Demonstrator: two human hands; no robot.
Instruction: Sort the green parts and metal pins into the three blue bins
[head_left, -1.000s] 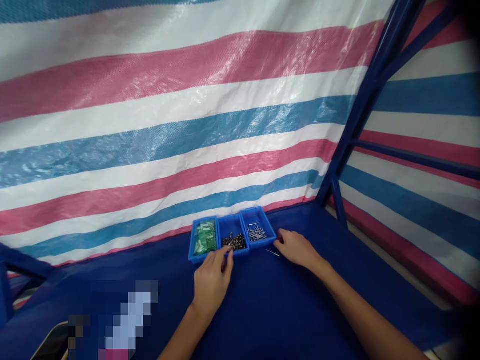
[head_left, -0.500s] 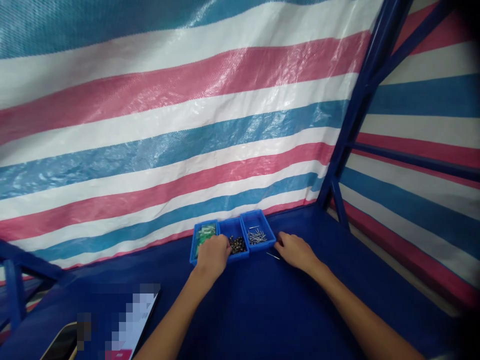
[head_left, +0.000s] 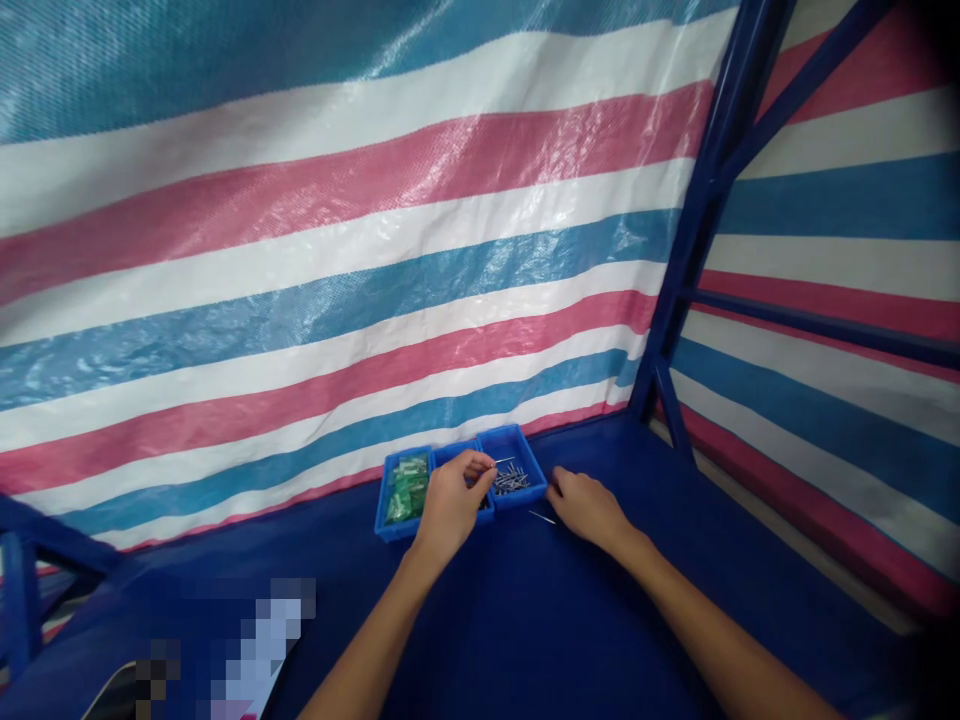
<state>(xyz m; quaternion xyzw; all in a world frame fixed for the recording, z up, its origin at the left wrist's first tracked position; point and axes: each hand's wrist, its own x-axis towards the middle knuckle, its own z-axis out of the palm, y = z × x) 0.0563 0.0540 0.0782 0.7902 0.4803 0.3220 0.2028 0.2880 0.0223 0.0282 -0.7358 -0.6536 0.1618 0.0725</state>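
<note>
As pins (head_left: 513,481) lie jumbled, slim, silvery

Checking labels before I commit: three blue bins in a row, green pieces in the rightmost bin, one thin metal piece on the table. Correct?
Not quite: the green pieces are in the leftmost bin, as the head view shows; the rest stands.

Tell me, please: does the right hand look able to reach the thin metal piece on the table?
Probably yes: the thin metal piece lies close to the right hand, with nothing visible between them.
</note>
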